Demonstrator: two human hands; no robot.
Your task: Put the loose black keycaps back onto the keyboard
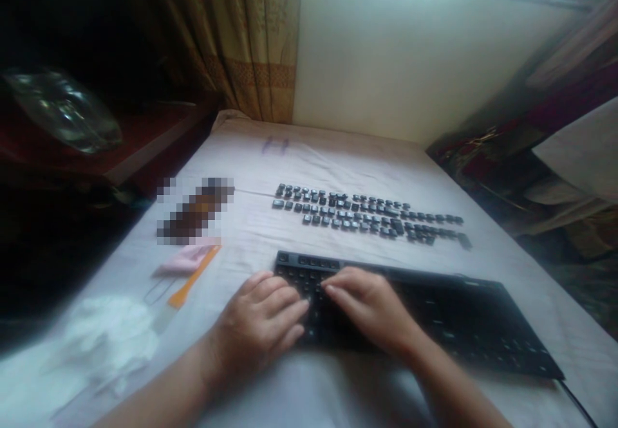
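Note:
A black keyboard (434, 299) lies at a slant on the pale sheet, its right part bare of most keycaps. My left hand (263, 318) rests over its left end, fingers stretched out and fingertips on the keys. Beside it, my right hand (367, 299) has thumb and forefinger pinched together at the upper left keys. Whatever sits between those fingertips is too small to make out. Behind the keyboard, loose black keycaps (345, 214) are laid out in several rows.
An orange pry tool (196, 277) and a pink cloth item (186, 259) lie left, near a pixelated dark object (196, 212). White crumpled material (109, 338) is at the front left. A cable (577, 402) leaves the keyboard's right corner. A clear bottle (65, 109) lies on the side furniture.

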